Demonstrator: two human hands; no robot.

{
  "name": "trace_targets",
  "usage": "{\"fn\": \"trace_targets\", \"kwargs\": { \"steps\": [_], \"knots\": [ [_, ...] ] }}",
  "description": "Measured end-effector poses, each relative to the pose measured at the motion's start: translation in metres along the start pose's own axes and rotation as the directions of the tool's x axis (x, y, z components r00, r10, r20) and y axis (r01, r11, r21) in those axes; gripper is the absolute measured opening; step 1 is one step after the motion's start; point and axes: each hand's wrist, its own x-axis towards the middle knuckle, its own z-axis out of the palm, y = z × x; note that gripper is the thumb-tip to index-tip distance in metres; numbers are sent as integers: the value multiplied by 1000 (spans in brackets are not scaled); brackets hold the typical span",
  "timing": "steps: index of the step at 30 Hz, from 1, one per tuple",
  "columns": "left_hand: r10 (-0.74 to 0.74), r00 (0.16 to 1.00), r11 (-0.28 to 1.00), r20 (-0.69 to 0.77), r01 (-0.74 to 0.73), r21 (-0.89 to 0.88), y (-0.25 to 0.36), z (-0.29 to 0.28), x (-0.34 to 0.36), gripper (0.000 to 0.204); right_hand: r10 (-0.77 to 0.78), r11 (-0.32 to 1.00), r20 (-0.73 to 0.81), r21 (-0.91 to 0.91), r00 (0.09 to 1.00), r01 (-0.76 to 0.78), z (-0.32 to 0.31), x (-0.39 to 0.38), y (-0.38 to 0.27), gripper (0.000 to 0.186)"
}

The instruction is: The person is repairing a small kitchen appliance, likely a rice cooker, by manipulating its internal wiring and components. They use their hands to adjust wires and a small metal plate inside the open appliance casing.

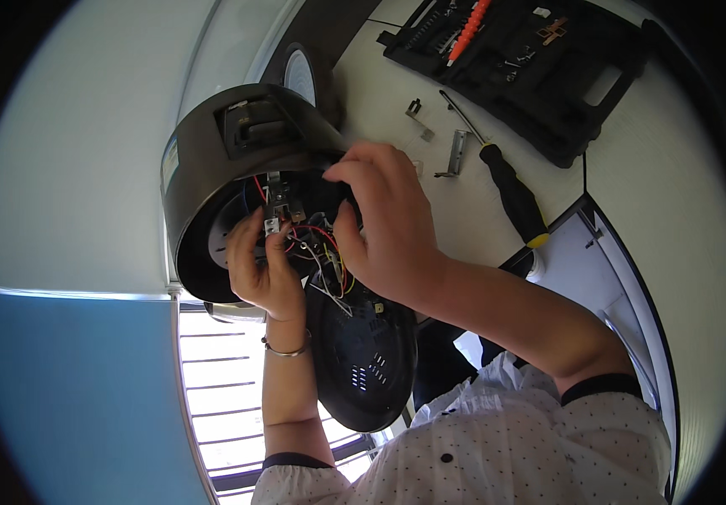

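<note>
Pale surface (481, 210), screwdriver (510, 189) near its far edge: my left hand (266, 269) pinches the wiring (321, 252), right hand (388, 223) grips the black housing (211, 168); I'd tug gently.

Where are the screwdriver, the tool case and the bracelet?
screwdriver (510, 187): head view, on its black handle.
tool case (548, 93): head view, on its black tray.
bracelet (285, 351): head view, on the left wrist.

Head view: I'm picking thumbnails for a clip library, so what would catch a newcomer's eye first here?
First, the black appliance housing tipped on its side at centre left, its open underside spilling red, yellow and white wires. The left hand and right hand both reach into that opening, with the detached black base cover just below them. At upper right lie a black-handled screwdriver and an open black tool case.
</note>
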Motion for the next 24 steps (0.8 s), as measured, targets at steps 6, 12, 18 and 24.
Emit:
{"fn": "trace_targets", "kwargs": {
  "steps": [6,12,18,24],
  "knots": [
    [-17,1000,1000,-12,17,-15,4,2,2,23,22,981,195,184,981,-59,7,-8,-1,28],
    [38,999,999,16,-38,6,8,2,7,25,295,586,426,626,855,-514,21,-8,5,29],
    [65,998,996,-11,-64,68,8,0,10,30,300,184,647,682,701,-708,12,2,8,30],
    [155,988,966,-22,-146,214,11,-5,12,33,301,141,684,657,665,-740,8,5,12,31]
  ]
}}
